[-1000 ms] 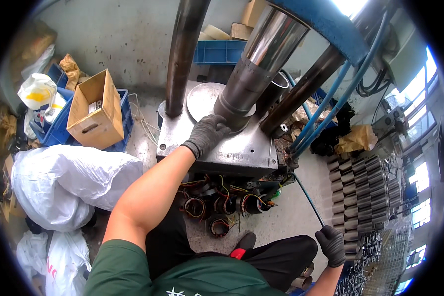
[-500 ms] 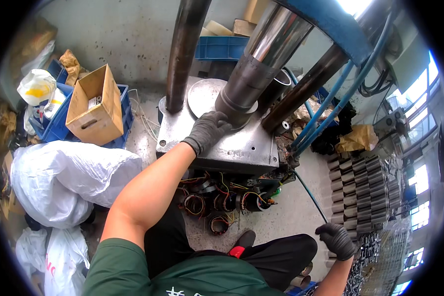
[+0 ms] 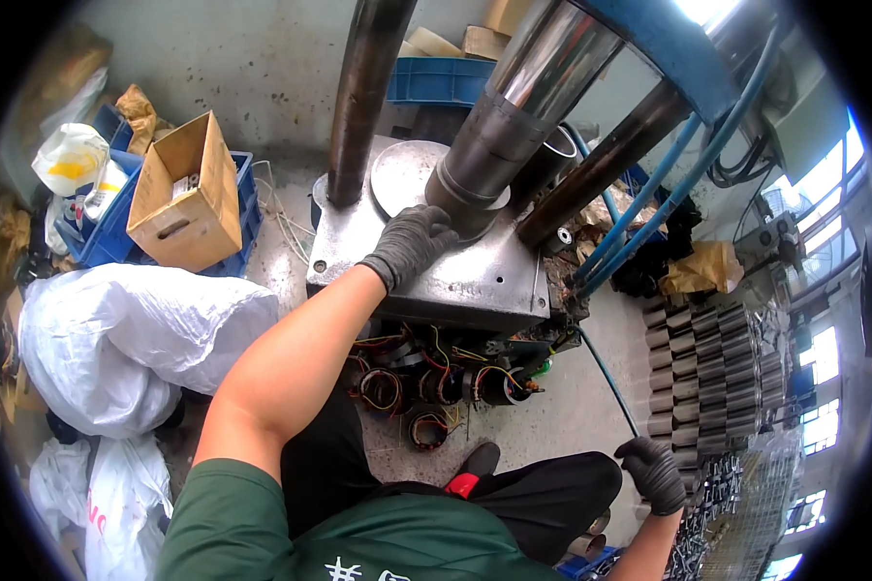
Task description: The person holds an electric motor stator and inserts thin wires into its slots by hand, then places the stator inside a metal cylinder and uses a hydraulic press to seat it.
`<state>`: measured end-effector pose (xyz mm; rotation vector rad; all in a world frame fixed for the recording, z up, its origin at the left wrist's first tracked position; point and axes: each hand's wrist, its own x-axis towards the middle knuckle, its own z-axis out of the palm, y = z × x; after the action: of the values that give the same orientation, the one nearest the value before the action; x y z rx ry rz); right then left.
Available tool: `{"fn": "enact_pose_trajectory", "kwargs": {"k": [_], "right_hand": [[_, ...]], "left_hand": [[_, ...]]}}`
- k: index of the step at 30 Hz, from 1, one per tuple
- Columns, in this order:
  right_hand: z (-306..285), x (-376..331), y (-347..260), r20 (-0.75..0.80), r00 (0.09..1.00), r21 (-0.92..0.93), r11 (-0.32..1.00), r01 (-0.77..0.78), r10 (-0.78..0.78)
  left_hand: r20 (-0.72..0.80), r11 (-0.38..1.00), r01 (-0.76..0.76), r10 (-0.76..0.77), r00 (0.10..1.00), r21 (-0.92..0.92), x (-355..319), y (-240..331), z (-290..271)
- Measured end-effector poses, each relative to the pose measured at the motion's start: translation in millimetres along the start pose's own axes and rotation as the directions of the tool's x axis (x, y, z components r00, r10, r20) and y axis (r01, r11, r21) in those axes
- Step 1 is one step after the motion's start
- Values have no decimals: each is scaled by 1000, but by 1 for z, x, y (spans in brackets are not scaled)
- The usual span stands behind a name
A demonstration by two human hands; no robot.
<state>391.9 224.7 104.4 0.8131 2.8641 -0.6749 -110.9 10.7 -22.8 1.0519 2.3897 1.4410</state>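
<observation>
At the far left a blue crate [image 3: 97, 237] holds a white jug [image 3: 68, 160] with a yellow label. An open cardboard box [image 3: 186, 198] rests tilted on the crate's right end; its contents are too small to make out. Below them lie bulging white sacks [image 3: 136, 344], tied shut.

The person's left hand [image 3: 412, 242], in a grey glove, has barely shifted over the last second. It stays pressed on the dark steel sleeve [image 3: 484, 160] at the foot of the press ram, where the sleeve meets the steel plate [image 3: 475, 281] of the press bed. Its grip is curled against the sleeve's base, fingers wrapped partway around. That steadiness suggests the part is being held in place under the ram.

Under the bed, wound stator coils [image 3: 426, 382] with coloured wires sit on the floor. Behind the press stands a blue bin [image 3: 441, 79], its inside hidden.

The right hand [image 3: 657, 473] has dropped lower and nearer the body than a second ago. Its grip is closed around the lower end of a thin blue hose [image 3: 606, 373], apparently drawing it down. Farther right, grey metal tubes [image 3: 722, 368] are stacked in rows.
</observation>
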Motion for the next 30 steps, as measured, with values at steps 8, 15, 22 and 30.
{"fn": "enact_pose_trajectory", "kwargs": {"k": [8,15,22,30], "right_hand": [[3,5,-8,-104,990,146,986,-78,94],[-96,121,1,-755,600,-86,946,311,-266],[-149,176,-22,-803,564,-148,981,123,-192],[-63,54,33,-381,915,-207,977,52,-130]], "left_hand": [[-4,1000,15,-15,1000,-17,1,-8,1],[-19,995,-2,4,1000,101,1,1,2],[5,993,-19,19,1000,116,1,3,2],[-10,991,-42,44,999,126,1,0,0]]}}
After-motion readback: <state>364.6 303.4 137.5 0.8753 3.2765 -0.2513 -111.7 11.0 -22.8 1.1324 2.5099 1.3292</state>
